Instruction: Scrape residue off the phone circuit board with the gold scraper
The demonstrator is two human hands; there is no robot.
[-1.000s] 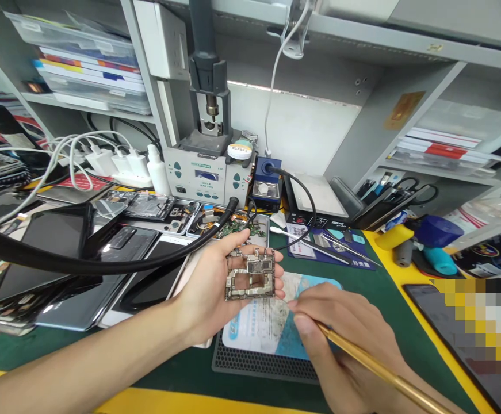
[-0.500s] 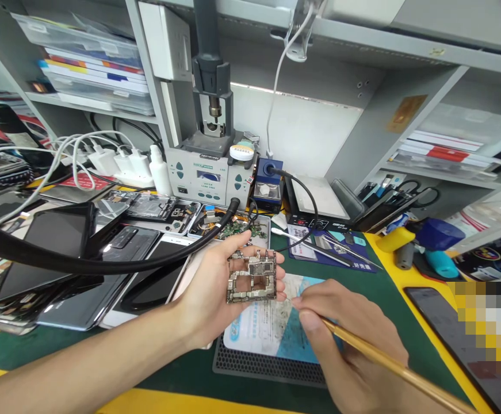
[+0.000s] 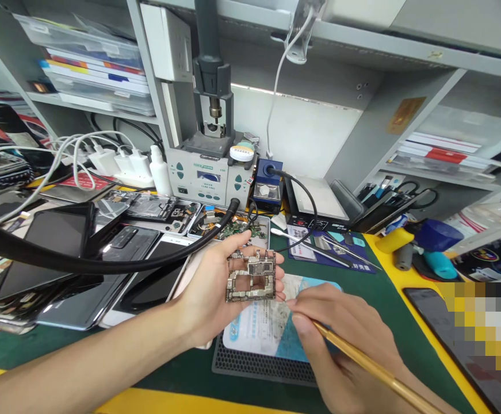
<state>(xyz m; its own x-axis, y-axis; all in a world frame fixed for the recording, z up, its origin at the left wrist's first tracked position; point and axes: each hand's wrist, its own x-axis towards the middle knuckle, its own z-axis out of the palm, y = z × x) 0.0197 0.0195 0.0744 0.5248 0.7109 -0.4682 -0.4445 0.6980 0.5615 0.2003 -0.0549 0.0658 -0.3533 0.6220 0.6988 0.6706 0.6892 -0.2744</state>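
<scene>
A small phone circuit board (image 3: pixel 251 268) with rectangular cut-outs rests in my left hand (image 3: pixel 209 287), palm up, with the fingers curled behind and round its right edge. My right hand (image 3: pixel 340 333) pinches a slim gold-coloured rod-like tool (image 3: pixel 362 359) between thumb and fingers. The tool's shaft runs down to the lower right. What kind of tip it has is hidden by the fingers. These fingertips are just below and right of the board's lower right corner, close to my left fingertips. Beneath both hands lies a blue and white mat (image 3: pixel 271 330).
Phones (image 3: pixel 99 282) and a black hose (image 3: pixel 125 265) crowd the left. Trays of phone parts (image 3: pixel 259 230) stand behind my left hand, before a rework station (image 3: pixel 207 175). Tweezers (image 3: pixel 354 250) and a cotton swab (image 3: pixel 293 237) lie at the back right. Another phone (image 3: pixel 452 339) lies right.
My right hand has shifted slightly left with the gold-coloured tool, closer to the board. My left hand and the board stay almost where they were.
</scene>
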